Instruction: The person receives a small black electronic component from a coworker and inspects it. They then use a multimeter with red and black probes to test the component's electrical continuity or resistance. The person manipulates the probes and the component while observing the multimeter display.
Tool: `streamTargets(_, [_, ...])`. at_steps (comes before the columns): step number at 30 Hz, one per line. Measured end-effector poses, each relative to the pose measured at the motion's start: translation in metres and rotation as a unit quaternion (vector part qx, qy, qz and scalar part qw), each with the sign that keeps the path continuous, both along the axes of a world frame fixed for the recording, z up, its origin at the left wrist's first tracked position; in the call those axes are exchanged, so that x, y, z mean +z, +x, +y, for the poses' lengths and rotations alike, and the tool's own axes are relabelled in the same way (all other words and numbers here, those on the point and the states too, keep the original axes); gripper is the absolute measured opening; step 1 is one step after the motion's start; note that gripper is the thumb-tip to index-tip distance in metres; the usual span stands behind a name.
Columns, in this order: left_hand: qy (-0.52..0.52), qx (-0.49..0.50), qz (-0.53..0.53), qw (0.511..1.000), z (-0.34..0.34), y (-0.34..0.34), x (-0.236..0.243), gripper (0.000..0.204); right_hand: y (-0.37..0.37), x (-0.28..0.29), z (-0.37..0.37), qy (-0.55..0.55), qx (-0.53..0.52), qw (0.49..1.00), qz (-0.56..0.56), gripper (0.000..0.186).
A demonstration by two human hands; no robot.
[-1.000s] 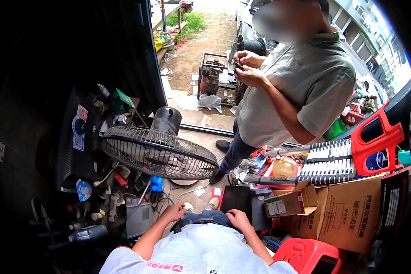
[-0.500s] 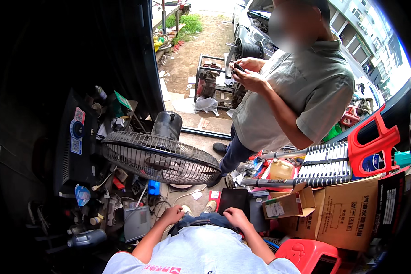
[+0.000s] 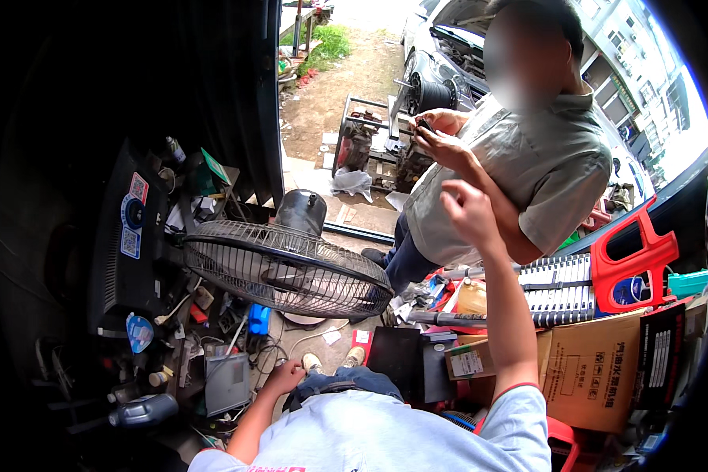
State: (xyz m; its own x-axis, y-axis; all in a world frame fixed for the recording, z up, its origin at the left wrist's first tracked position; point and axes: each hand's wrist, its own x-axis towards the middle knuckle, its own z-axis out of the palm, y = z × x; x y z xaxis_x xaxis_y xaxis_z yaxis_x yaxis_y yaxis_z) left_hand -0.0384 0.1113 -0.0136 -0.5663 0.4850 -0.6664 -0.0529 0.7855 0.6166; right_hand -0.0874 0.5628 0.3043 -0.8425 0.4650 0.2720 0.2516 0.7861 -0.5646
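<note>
1. Right hand (image 3: 470,214) is raised high, forearm running up from the lower edge; the grip is loosely curled, fingers half closed, pinching nothing that shows.
2. The thing nearest that grip is the small dark object (image 3: 423,126) held by the standing person's hands (image 3: 440,135); it lies up and a little to the left of the grip, near but apart, no contact.
3. Just beside the grip, on its right, is the standing person's forearm in a grey-green shirt (image 3: 543,165); whether the knuckles touch it cannot be told.
4. The small dark object is mostly covered by that person's fingers; its long axis cannot be told.
5. Left hand (image 3: 285,376) is low, well apart from the raised grip, resting by the knee of the blue jeans (image 3: 338,384); fingers bent downward, empty as far as shows, though the palm is hidden.
6. The right hand is clearly the nearer one to the held object; the left is far below and to the left of it.
7. Below and to the left of the right grip: a round fan grille (image 3: 287,271), tilted nearly flat, with its dark motor housing (image 3: 300,211) behind it.
8. Below and to the right of the grip: a cardboard box (image 3: 598,366) and a red plastic frame (image 3: 633,259), both well apart from either hand.
</note>
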Motion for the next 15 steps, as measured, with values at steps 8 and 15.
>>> streamTargets(8, [-0.016,0.043,0.004,0.999,-0.026,0.009,-0.003,0.044,-0.069,0.019,0.048,0.121,-0.097,0.986,-0.066,0.026])
streamTargets(15, [-0.029,0.104,0.019,0.994,-0.030,0.018,-0.010,0.041,-0.114,0.007,0.106,-0.060,0.032,0.997,-0.029,0.017])
